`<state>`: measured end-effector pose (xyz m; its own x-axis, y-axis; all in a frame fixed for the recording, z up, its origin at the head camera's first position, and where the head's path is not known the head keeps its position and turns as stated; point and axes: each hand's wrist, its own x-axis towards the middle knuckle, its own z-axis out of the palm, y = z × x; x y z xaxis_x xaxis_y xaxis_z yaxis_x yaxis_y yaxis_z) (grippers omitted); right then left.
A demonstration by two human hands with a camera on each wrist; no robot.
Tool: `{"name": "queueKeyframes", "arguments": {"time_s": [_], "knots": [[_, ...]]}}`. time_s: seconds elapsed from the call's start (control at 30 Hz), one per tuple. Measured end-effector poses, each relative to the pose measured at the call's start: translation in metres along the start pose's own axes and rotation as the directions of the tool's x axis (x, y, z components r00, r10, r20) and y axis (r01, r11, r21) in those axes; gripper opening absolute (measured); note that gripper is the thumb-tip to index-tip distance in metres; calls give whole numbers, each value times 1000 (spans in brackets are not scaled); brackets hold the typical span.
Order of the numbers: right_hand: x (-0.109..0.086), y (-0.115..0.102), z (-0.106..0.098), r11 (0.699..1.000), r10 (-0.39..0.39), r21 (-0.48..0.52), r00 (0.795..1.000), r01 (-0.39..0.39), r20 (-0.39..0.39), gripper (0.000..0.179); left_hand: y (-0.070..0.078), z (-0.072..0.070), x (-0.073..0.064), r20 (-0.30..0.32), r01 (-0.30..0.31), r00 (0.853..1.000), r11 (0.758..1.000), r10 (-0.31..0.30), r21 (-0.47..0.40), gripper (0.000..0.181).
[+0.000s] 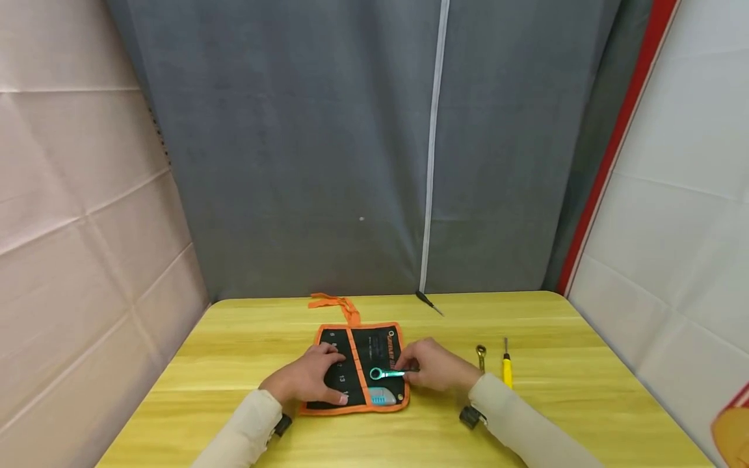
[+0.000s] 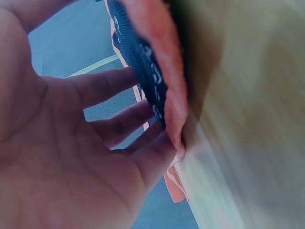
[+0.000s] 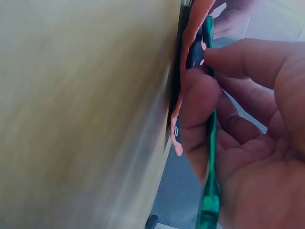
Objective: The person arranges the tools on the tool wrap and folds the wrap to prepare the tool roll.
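A black tool roll [image 1: 374, 341] with orange trim and printed numbers lies spread on the table. My left hand [image 1: 313, 376] rests on its left half, fingers spread; in the left wrist view the fingertips [image 2: 164, 148] touch the roll near its orange edge [image 2: 174, 81]. Over the right half, my right hand [image 1: 435, 366] pinches a green ring wrench [image 1: 383, 374] between thumb and fingers. Its ring end points left. In the right wrist view the wrench's green shaft [image 3: 211, 148] runs along the palm. A light-blue and grey object [image 1: 382, 396] sits in a lower pocket.
A brass-coloured wrench [image 1: 481, 354] and a yellow-handled screwdriver [image 1: 507, 370] lie right of my right hand. A black-handled screwdriver [image 1: 429, 303] is at the table's back edge. Orange ties [image 1: 342, 303] trail behind the roll. A grey curtain [image 1: 316, 162] hangs behind the table.
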<state>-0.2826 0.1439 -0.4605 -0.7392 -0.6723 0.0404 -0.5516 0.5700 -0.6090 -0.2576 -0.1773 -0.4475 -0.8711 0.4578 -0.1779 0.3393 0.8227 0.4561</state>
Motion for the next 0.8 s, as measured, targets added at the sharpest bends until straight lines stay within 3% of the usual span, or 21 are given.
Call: {"name": "queueKeyframes", "arguments": {"time_s": [0.37,0.8], "knots": [[1,-10,1,999,-2,-39,999,4,50,16,-1,4,3,11,21,1000,1000,-21,18,87],[24,-17,16,995,-42,-90,998,46,43,13,0,2,1,11,37,999,999,-37,13,85]]}}
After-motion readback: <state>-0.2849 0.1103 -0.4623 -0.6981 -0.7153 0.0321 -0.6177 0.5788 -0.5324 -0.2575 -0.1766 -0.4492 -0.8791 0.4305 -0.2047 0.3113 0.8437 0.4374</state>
